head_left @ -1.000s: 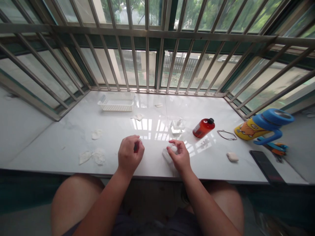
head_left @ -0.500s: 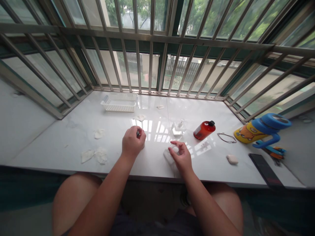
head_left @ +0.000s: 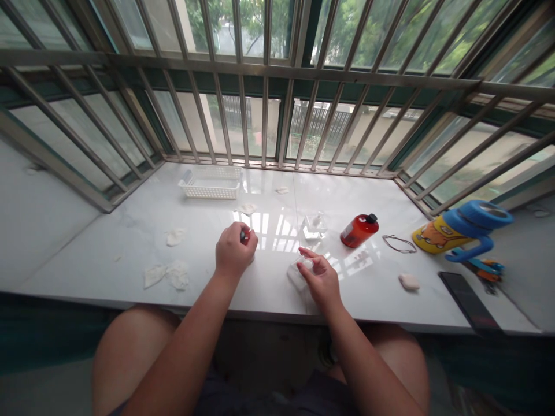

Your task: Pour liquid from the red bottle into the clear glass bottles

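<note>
My left hand (head_left: 233, 251) is closed around a small dark-red object (head_left: 245, 234), most of which my fingers hide. Its exact kind is too small to tell. My right hand (head_left: 321, 281) rests near the front edge of the white marble sill (head_left: 269, 294), with its fingertips on a small clear plastic piece (head_left: 298, 274). The hands stand apart, with bare sill between them. A clear plastic box (head_left: 314, 226) sits just beyond my right hand, and a red bottle with a black cap (head_left: 359, 230) stands farther right.
Crumpled white tissue scraps (head_left: 167, 275) lie left of my hands. At the back stands a white plastic basket (head_left: 210, 186). To the right are a thin wire loop (head_left: 399, 244), a white lump (head_left: 409, 282), a yellow cup with a blue lid (head_left: 455, 233) and a black phone (head_left: 468, 301). Metal window bars line the back.
My left hand has moved forward on the sill, away from my body, with the small object still in it. My right hand has stayed almost in place. The view has shifted slightly.
</note>
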A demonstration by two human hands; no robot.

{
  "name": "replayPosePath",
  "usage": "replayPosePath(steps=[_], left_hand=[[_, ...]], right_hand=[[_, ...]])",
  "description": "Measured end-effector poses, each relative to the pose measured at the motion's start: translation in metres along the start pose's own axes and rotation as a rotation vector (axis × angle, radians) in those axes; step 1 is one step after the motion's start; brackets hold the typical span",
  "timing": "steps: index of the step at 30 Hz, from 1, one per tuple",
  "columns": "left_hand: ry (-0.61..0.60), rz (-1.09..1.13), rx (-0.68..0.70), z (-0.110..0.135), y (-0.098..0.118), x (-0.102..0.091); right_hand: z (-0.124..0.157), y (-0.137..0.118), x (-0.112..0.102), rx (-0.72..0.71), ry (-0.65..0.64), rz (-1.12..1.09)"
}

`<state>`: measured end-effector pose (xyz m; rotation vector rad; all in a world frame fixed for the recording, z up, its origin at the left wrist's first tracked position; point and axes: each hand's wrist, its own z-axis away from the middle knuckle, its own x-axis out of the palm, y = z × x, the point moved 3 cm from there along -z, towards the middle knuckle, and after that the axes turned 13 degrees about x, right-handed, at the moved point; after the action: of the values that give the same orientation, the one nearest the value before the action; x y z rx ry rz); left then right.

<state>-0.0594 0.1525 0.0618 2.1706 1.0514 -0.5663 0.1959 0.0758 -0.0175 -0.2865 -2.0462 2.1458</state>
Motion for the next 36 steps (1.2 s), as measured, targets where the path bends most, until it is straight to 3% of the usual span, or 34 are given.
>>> replayPosePath(steps=[5, 10, 18, 23, 36], left_hand=[[-0.001, 0.037, -0.067, 0.0, 0.002, -0.003], [0.019, 0.148, -0.122, 0.001, 0.003, -0.006], [0.034, 0.166, -0.138, 0.002, 0.003, -0.006], [0.033, 0.144, -0.122, 0.001, 0.003, -0.005], [0.091, 0.169, -0.165, 0.005, 0.004, -0.004]], right_hand=[[-0.002, -0.002, -0.003, -0.106, -0.015, 0.176], [-0.007, 0.006, -0.003, -0.043, -0.023, 0.03], [-0.008, 0.006, -0.004, -0.123, -0.062, 0.129], [-0.009, 0.009, -0.004, -0.055, -0.029, -0.011], [-0.008, 0.005, -0.003, -0.128, -0.049, 0.124]])
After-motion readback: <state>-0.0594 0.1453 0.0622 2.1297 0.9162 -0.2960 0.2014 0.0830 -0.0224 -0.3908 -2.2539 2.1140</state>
